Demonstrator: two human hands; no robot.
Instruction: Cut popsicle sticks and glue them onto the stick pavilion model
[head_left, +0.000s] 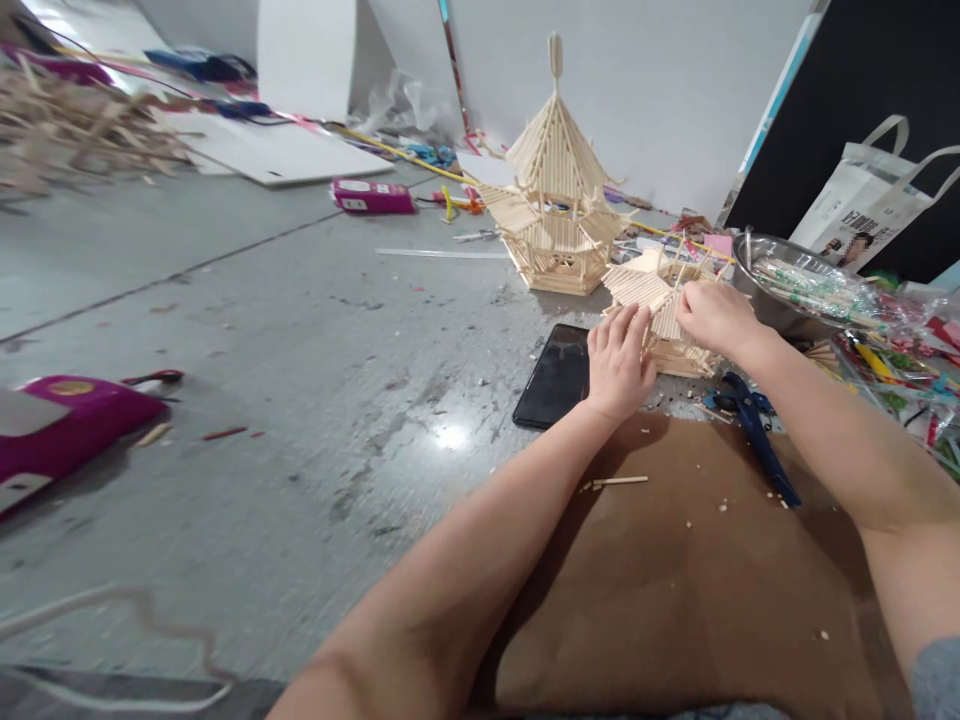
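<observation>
A small model of pale wooden sticks (637, 283) with slatted roof panels stands right of centre. My left hand (621, 362) rests against its near left side, fingers bent and close together on the roof edge. Over the top of the same model, my right hand (716, 318) is closed with its fingers curled in; what it pinches, if anything, is hidden. Behind it on the left rises a taller stick pavilion (559, 150) with a pointed roof. Beside my left hand lies a black phone (553, 378), partly covered by that hand.
Blue-handled cutters (761, 440) lie below my right forearm on brown paper (675, 590), near a loose stick (621, 481). A metal bowl (780, 300) of wrapped sticks stands right. Purple devices (375, 197) lie left and back; a stick pile (82, 130) is far left.
</observation>
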